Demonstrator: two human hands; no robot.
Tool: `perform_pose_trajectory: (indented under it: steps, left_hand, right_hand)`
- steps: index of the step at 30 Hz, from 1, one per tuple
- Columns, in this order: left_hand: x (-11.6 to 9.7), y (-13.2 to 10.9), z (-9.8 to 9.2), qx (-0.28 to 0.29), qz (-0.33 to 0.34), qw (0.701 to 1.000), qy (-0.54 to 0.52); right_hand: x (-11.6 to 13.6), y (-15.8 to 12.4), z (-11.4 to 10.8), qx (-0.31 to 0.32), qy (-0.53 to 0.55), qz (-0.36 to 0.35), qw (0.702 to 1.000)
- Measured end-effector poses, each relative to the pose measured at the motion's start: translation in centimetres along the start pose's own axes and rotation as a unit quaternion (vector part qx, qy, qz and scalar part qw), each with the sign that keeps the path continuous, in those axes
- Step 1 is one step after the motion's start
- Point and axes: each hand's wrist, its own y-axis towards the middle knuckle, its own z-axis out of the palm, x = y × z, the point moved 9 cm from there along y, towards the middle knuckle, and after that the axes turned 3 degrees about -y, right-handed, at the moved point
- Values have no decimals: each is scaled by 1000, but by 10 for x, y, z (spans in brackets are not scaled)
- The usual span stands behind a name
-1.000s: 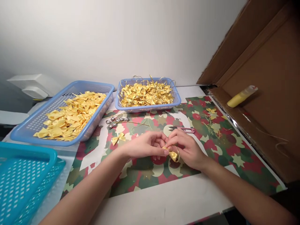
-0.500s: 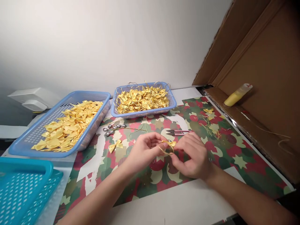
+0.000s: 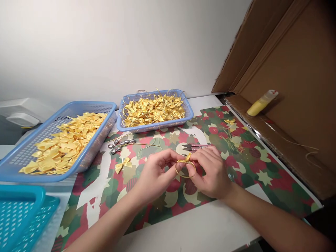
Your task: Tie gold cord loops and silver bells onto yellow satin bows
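Note:
My left hand (image 3: 160,171) and my right hand (image 3: 211,171) meet over the patterned paper, both pinching one small yellow ribbon bow (image 3: 187,158). A loop of gold cord (image 3: 185,176) hangs from the bow between my thumbs. Behind the fingertips a bit of silver shows, mostly hidden. Just beyond my right hand lie thread snips (image 3: 193,147) with dark blades. Left of my left hand a loose yellow bow (image 3: 123,165) rests on the paper, with several silver bells (image 3: 115,149) behind it.
A blue basket (image 3: 154,126) of corded bows stands at the back; another blue basket (image 3: 65,176) of plain bows is left. A teal basket (image 3: 26,192) sits front left. Thread scraps (image 3: 235,143) lie right, near a yellow bottle (image 3: 259,105) on the cardboard (image 3: 283,87).
My fingers have closed in on the bow, and its cord loop now hangs lower, facing me. The whole view has shifted slightly, so the baskets appear further left.

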Motion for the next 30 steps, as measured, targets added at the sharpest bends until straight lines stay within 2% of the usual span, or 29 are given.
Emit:
perform_pose_trajectory:
  steps: [3, 8, 16, 18, 20, 22, 25, 28, 30]
  left_hand:
    - [2, 0, 2, 13, -9, 1000, 20]
    - [6, 0, -1, 1, -23, 999, 44]
    - [1, 1, 0, 11, -40, 999, 10]
    - [-2, 0, 1, 10, -30, 999, 39]
    - [-12, -1, 0, -10, 17, 993, 115]
    - [-28, -7, 1, -51, 104, 968, 224]
    - [-50, -22, 11, -100, 235, 889, 380]
    - [-55, -31, 22, -114, 287, 813, 494]
    - [-53, -32, 26, -112, 301, 783, 533]
  right_hand:
    - [-2, 0, 2, 15, 33, 10, 999]
    - [-2, 3, 0, 19, 100, 6, 995]
    - [-6, 6, -2, 32, 155, 20, 987]
    - [-6, 6, -2, 33, 155, 16, 987]
    - [-4, 6, -3, 27, 141, 3, 990]
    - [-2, 5, -5, 17, 114, -13, 993]
    - [0, 4, -6, 8, 84, -29, 996]
    - [1, 3, -6, 4, 69, -36, 997]
    - [2, 2, -6, 2, 67, -36, 997]
